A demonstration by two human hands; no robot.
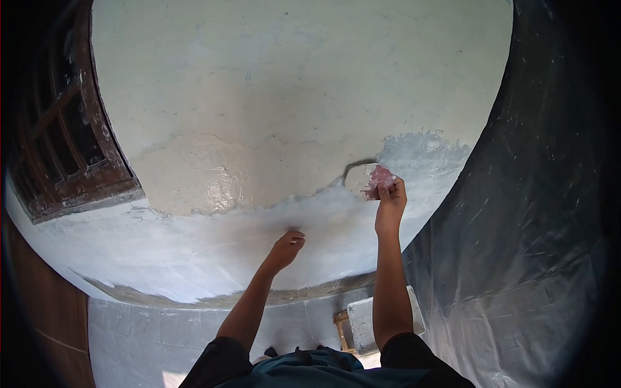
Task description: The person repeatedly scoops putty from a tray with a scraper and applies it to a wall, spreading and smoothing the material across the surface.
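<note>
Wall (291,77) spans ahead of both hands, its coating patchy. Dark plastic sheeting (511,226) hangs right of them; barred window (68,123), far left. Pale tray (363,322) below, partly hidden by right forearm. Left hand (284,252): loosely curled. Right hand (391,204): pinches smeared, red-patched plate (362,180) at wall.

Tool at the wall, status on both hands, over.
Right hand gripping smeared reddish tool at wall. Left hand loosely curled, nothing visible in it. No obstruction seen around tool.
</note>
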